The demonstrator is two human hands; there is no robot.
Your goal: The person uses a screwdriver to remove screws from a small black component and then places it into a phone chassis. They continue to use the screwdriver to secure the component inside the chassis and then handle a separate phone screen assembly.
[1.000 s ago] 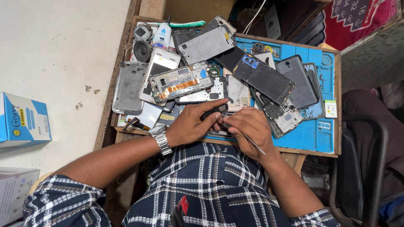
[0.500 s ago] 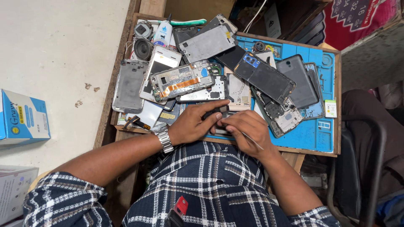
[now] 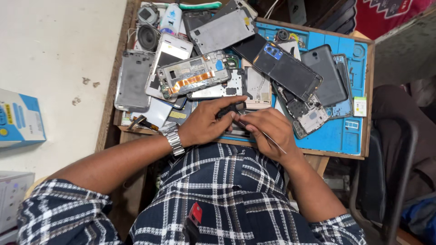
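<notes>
My left hand (image 3: 208,121), with a metal watch (image 3: 174,140) on the wrist, rests on a phone lying at the near edge of the blue work mat (image 3: 336,131) and holds it down; the phone is mostly hidden beneath both hands. My right hand (image 3: 269,131) grips thin metal tweezers (image 3: 271,139), their tips pointing at the phone under my left fingers. Just beyond my hands lie several opened phones: a frame with an orange flex cable (image 3: 193,75), a dark phone back (image 3: 285,68) and a bare circuit board (image 3: 308,115).
The small wooden table (image 3: 369,104) is heaped with phone shells, back covers, a speaker (image 3: 147,37) and a white bottle (image 3: 170,19). A blue box (image 3: 20,119) lies on the floor at left. A dark chair (image 3: 399,159) stands at right.
Both hands have stayed over the phone, shifting only slightly. The tweezers have tilted a little in my right hand.
</notes>
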